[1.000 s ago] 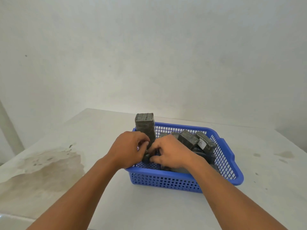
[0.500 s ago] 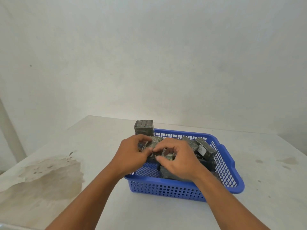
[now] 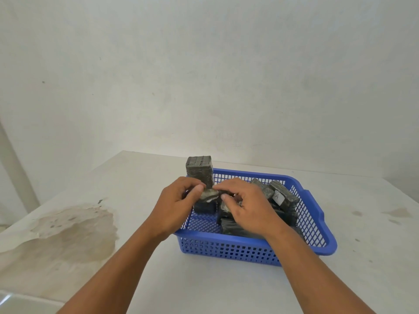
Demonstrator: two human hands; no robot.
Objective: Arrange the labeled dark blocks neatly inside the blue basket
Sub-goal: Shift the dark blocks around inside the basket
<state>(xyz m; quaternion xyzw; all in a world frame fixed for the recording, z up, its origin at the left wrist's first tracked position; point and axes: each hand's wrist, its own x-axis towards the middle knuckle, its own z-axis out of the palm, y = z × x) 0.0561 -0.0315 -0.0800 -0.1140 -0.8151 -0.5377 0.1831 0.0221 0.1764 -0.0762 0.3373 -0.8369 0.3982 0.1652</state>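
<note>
A blue mesh basket (image 3: 251, 253) sits on the table with several dark blocks inside. One tall block (image 3: 199, 169) stands upright at its back left corner. A block with a white "A" label (image 3: 284, 196) leans at the back right. Over the basket's left half, my left hand (image 3: 175, 207) and my right hand (image 3: 247, 207) both pinch a small dark block (image 3: 209, 194) lifted above the basket floor. More blocks (image 3: 233, 226) lie under my right hand, partly hidden.
The pale table (image 3: 204, 286) has a large brown stain (image 3: 70, 227) at the left and small marks at the right. A plain wall stands behind the table's far edge. A pale post (image 3: 13, 164) rises at the far left.
Both hands have risen from low in the basket, lifting a small block between them. The view has shifted slightly downward.
</note>
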